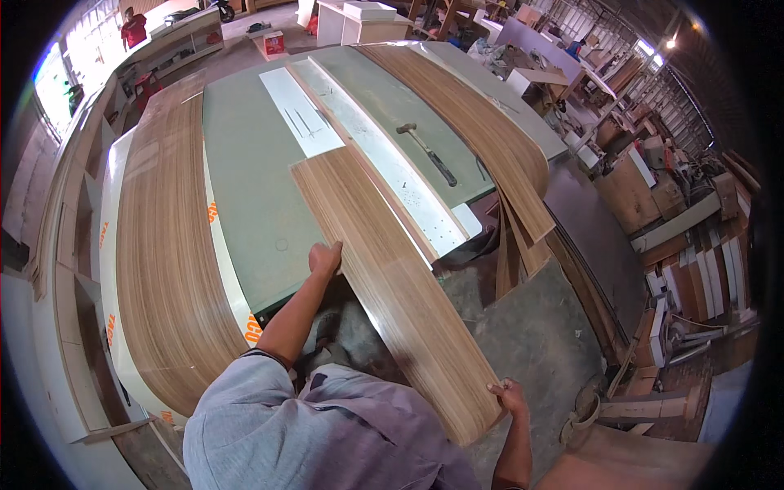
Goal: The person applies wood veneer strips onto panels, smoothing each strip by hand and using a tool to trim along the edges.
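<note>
A long wood-grain laminate strip [400,298] slants across in front of me. Its far end rests over the green tabletop [253,184], and the near end juts past the table edge above the floor. My left hand [326,259] is closed on its left edge, about midway along. Near the close end, my right hand [510,396] grips the right edge, thumb on top. Beyond the strip lies a white panel [287,102] with thin dark rods [304,122]. A long white channel with wooden side rails [380,147] runs alongside. To its right lies a hammer [429,153].
Large wood-grain sheets curve over the table at left [163,245] and right [482,122]. Low shelving [73,314] stands at far left. Stacked boards [702,278] and scrap wood crowd the right. Another person in red [133,29] is in the back left.
</note>
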Action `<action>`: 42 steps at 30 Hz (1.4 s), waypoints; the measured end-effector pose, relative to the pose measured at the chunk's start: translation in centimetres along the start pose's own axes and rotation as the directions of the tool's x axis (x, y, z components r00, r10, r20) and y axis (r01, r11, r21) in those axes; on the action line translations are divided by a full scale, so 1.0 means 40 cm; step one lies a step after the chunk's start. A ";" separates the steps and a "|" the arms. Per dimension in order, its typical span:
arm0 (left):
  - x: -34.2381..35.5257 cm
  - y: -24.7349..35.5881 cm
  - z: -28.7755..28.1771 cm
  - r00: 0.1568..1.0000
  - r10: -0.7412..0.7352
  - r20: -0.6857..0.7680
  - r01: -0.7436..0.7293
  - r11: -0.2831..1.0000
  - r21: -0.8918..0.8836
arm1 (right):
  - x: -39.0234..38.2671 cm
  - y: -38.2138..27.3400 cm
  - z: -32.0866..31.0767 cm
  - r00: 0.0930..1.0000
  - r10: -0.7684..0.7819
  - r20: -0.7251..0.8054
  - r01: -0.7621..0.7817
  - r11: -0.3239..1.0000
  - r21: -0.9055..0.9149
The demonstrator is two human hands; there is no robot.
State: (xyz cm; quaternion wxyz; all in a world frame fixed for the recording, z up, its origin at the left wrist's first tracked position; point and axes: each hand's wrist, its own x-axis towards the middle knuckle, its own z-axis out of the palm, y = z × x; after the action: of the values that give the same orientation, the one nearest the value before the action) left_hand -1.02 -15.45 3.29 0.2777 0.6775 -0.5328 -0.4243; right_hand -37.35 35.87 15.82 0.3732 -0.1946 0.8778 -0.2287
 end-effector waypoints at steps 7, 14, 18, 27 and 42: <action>-0.017 0.128 -0.001 0.985 -0.138 0.103 0.142 0.989 -0.030 | 0.102 0.053 0.017 0.996 0.088 -0.009 -0.086 0.989 0.117; -0.012 0.157 -0.019 0.981 -0.194 0.026 0.196 0.973 -0.123 | 0.145 0.018 0.046 0.992 0.121 0.043 -0.125 0.985 0.121; 0.048 0.157 -0.024 0.984 -0.177 -0.005 0.174 0.970 -0.171 | 0.169 0.003 0.050 0.988 0.105 0.114 -0.126 0.972 0.197; 0.123 0.231 -0.071 0.972 -0.234 0.020 0.234 0.961 -0.148 | 0.190 -0.089 0.099 0.987 0.126 0.104 -0.137 0.985 0.107; 0.287 0.180 -0.077 0.984 -0.143 -0.110 0.136 0.988 -0.067 | 0.269 -0.198 0.173 0.985 0.092 0.148 -0.108 0.988 0.107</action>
State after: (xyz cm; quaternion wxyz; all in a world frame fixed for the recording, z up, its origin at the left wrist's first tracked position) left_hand -0.99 -28.69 7.55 0.2974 0.7279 -0.4545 -0.4185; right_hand -37.79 22.09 9.78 0.4565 -0.1444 0.8430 -0.2451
